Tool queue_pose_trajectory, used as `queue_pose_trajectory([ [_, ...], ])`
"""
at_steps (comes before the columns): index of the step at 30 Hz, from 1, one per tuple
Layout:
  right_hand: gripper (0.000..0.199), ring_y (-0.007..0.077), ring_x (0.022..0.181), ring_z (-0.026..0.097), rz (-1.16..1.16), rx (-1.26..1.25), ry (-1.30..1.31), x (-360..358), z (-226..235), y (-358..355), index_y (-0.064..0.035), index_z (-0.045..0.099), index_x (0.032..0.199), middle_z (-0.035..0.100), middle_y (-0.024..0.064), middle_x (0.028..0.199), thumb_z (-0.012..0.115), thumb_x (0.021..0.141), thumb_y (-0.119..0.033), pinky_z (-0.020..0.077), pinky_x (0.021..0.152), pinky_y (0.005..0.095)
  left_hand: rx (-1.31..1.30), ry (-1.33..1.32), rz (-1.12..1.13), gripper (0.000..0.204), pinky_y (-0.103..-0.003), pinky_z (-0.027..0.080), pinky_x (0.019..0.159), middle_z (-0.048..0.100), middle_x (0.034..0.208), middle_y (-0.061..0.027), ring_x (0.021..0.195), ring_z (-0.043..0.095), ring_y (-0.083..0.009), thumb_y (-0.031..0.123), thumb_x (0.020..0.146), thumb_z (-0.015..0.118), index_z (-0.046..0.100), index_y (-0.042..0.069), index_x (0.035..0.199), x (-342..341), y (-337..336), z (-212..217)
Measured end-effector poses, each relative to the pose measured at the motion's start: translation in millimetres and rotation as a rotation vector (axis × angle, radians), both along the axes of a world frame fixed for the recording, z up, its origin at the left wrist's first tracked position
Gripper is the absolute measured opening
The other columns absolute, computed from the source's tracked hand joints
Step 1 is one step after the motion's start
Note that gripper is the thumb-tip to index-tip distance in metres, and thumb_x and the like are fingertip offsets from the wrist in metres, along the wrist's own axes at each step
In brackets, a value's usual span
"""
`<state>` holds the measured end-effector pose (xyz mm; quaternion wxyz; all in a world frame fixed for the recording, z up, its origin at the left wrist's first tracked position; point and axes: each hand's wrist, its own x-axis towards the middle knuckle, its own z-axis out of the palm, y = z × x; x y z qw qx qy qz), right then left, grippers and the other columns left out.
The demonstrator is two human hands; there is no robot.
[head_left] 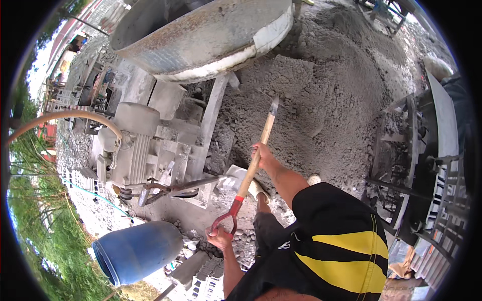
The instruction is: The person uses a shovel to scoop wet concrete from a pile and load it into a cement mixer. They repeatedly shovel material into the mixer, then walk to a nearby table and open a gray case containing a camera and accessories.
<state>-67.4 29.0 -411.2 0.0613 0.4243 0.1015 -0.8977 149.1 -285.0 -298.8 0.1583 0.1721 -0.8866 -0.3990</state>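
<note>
A shovel (254, 168) with a wooden shaft and a red handle slants away from me, its metal socket pointing into a mound of grey, sandy aggregate (331, 95). The blade is hidden in the material. My left hand (219, 237) is closed around the red D-shaped grip at the near end. Farther along, my right hand (265, 156) wraps around the middle of the wooden shaft. One of my feet, in a pale boot (259, 190), stands beside the shaft.
A large rusty metal mixing drum (211, 40) stands at the far left of the mound. Nearer on the left is a dusty engine (133, 145) on a frame, with an orange hose (65, 115). A blue plastic barrel (138, 251) lies at lower left. Metal racks (401, 150) stand at right.
</note>
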Motion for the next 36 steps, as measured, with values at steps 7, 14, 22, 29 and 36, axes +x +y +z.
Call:
queue_pose_trajectory([
  [7, 0.021, 0.0152, 0.048, 0.045, -0.240, -0.309, 0.203, 64.7, 117.2, 52.5, -0.0115, 0.044, 0.064, 0.041, 0.0006, 0.055, 0.061, 0.076, -0.011, 0.0445, 0.049, 0.0286, 0.143, 0.210, -0.197, 0.020, -0.029, 0.041, 0.049, 0.053, 0.068, -0.0052, 0.056, 0.048, -0.0143, 0.005, 0.066, 0.066, 0.052, 0.002, 0.079, -5.8, 94.7, 217.1],
  [14, 0.024, 0.0194, 0.053, 0.056, -0.388, -0.042, -0.024, 145.3, 107.1, 215.1, -0.0056, 0.045, 0.093, 0.049, 0.0068, 0.063, 0.060, 0.087, -0.024, 0.0498, 0.048, 0.0344, -0.347, -0.019, -0.813, 0.039, -0.034, 0.049, 0.071, 0.063, 0.081, -0.0139, 0.076, 0.062, -0.0245, 0.016, 0.074, 0.076, 0.055, 0.000, 0.103, 60.4, 326.4, 315.4],
  [22, 0.043, 0.0270, 0.066, 0.062, -0.428, -0.106, 0.280, 219.8, 194.1, 232.3, 0.0051, 0.037, 0.105, 0.053, 0.0143, 0.076, 0.054, 0.092, -0.032, 0.0571, 0.059, 0.0376, -0.290, 0.097, -1.226, 0.048, -0.029, 0.046, 0.074, 0.059, 0.086, -0.0083, 0.077, 0.056, -0.0162, 0.005, 0.064, 0.080, 0.055, 0.000, 0.105, 172.5, 345.8, 418.0],
  [29, 0.039, 0.0262, 0.072, 0.063, -0.183, 0.041, 0.783, 326.5, 326.3, 135.3, -0.0031, 0.042, 0.105, 0.059, 0.0125, 0.085, 0.042, 0.097, -0.041, 0.0576, 0.073, 0.0421, -0.439, 0.510, -1.335, 0.052, -0.028, 0.040, 0.081, 0.055, 0.101, -0.0087, 0.086, 0.051, -0.0156, 0.003, 0.072, 0.073, 0.052, -0.007, 0.118, 243.8, 249.3, 492.8],
  [36, 0.067, 0.0210, 0.067, 0.066, 0.356, 0.478, 0.840, 444.7, 299.8, 83.7, 0.0053, 0.049, 0.117, 0.064, 0.0155, 0.084, 0.033, 0.095, -0.056, 0.0568, 0.060, 0.0327, -0.328, 0.463, -1.200, 0.064, -0.032, 0.044, 0.090, 0.060, 0.109, -0.0181, 0.101, 0.058, -0.0233, 0.002, 0.064, 0.076, 0.052, -0.006, 0.123, 310.3, 207.0, 504.0],
])
